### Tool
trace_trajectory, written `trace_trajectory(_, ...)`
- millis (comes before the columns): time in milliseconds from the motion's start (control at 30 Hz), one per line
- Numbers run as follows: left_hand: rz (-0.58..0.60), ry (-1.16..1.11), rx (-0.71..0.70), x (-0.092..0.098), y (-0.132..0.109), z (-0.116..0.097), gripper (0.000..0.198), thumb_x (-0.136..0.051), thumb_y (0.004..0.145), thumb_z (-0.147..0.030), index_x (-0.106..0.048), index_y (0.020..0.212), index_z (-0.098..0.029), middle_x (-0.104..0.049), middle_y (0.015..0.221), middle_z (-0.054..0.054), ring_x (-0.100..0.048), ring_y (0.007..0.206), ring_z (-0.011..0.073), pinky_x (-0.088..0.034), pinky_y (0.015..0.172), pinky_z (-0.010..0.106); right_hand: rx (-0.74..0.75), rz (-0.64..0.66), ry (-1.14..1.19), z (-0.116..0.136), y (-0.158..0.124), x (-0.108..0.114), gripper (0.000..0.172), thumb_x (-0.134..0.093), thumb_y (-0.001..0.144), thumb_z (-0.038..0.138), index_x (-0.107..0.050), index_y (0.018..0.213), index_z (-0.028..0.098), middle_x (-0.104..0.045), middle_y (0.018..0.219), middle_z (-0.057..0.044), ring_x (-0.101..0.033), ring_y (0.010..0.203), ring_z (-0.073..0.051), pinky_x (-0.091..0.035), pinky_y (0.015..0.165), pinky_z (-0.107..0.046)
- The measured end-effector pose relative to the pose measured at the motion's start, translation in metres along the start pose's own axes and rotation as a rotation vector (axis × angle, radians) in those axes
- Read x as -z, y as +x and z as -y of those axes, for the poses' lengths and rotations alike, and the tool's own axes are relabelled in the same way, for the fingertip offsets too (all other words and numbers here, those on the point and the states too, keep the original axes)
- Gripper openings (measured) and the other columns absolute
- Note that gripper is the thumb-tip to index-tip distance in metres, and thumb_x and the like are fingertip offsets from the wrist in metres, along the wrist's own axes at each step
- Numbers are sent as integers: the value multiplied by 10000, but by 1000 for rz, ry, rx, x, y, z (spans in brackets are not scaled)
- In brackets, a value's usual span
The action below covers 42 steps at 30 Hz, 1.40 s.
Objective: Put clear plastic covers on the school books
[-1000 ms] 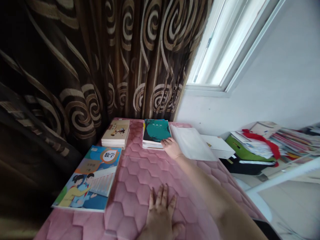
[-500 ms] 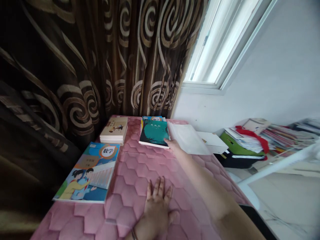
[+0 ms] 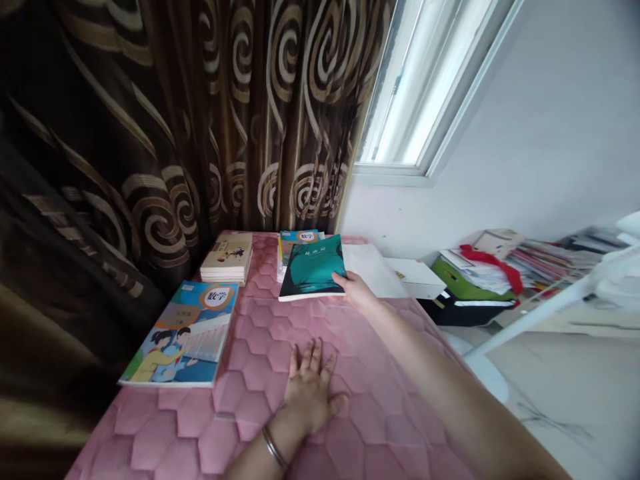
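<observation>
Gripped at its right edge by my right hand is a teal and black book, tilted over a small stack. In that stack a blue textbook shows on top, partly covered by the teal book. My left hand lies flat with fingers spread on the pink padded cover, a silver bangle at its wrist. To the left of it rests a large blue textbook with two drawn children on its cover. Behind that textbook sits a neat stack of beige books.
White paper sheets and a white box lie at the right back edge. Beyond stands a black and green bin piled with papers, near a white metal stand. A patterned curtain hangs behind.
My right hand has lifted the teal book off the stack and shifted it slightly right and nearer, uncovering more of the blue textbook. My left hand stays flat on the cover.
</observation>
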<state>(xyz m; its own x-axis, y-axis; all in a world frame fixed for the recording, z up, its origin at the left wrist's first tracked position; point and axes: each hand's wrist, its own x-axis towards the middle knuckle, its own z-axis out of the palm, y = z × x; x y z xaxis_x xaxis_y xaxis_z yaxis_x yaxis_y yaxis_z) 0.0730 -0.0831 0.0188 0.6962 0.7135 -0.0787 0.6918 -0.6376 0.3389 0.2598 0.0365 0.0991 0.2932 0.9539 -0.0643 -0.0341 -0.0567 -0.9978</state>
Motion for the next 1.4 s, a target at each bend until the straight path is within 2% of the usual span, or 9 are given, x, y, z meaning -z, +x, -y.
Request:
trace_trajectory(133,-34,36,24,-10,3,1,717,-354,880,-601,-176,1499,-285,-60,1584,82,-88,1448,315,-41,1136,589,-9,13,43,-2,-74,49,266,-685,697,453,-618,825,229,-682,795,-27,-628,664,-186,-502,461,-246)
trace_trajectory(267,-36,38,30,-13,1,2,638,-318,904,-556,-289,1474,-271,-308,1531,83,-208,1423,316,-18,1147,573,-212,-61,59,-36,-138,94,258,-703,676,468,-643,774,237,-679,720,-42,-642,601,-201,-513,472,-289)
trace_trajectory(400,-60,11,-25,-12,-1,3,664,-432,864,-482,-282,1474,-267,-238,1555,70,-162,1429,345,13,1152,568,-394,39,-57,-78,-172,113,279,-661,704,494,-623,779,227,-647,592,-33,-607,479,-185,-457,389,-272)
trace_trajectory(500,-24,-43,-37,-9,0,8,702,-464,847,-402,-260,1484,-189,-187,1560,125,-92,1441,342,31,1155,559,-474,32,-171,-94,-176,113,306,-620,740,492,-595,833,201,-620,514,-21,-610,465,-186,-452,388,-251)
trace_trajectory(667,75,-132,-56,8,-6,22,701,-527,778,-265,-360,1437,-92,-218,1548,160,-129,1443,283,-160,1179,449,-528,64,-340,-93,-166,116,298,-571,771,470,-587,871,190,-659,548,-26,-639,497,-201,-508,451,-277)
trace_trajectory(767,10,-144,0,17,-16,29,556,-415,850,-217,-426,1394,-106,-297,1527,133,-231,1424,222,-184,1182,401,-467,118,-423,-93,-157,125,311,-595,737,472,-638,895,207,-732,754,-38,-698,699,-236,-560,587,-307)
trace_trajectory(900,11,-167,24,17,-25,31,660,-400,909,-406,-256,1473,-95,-189,1559,133,-155,1443,225,-169,1183,422,-254,67,-489,-96,-151,126,426,-603,722,524,-663,993,200,-716,1059,-63,-651,1019,-279,-555,796,-340)
trace_trajectory(1067,88,-122,-2,13,-25,31,755,-381,902,-554,-201,1493,-121,-58,1571,127,-34,1450,257,-109,1180,459,-280,68,-446,-94,-159,114,559,-546,770,571,-574,1203,217,-696,1087,-91,-690,745,-273,-558,501,-365)
trace_trajectory(1400,84,-88,-11,11,-23,34,790,-387,884,-616,-230,1488,-131,-56,1570,131,-32,1448,265,-101,1180,440,-213,34,-420,-100,-161,119,535,-610,764,520,-588,1223,247,-720,1002,-61,-685,773,-247,-578,615,-360)
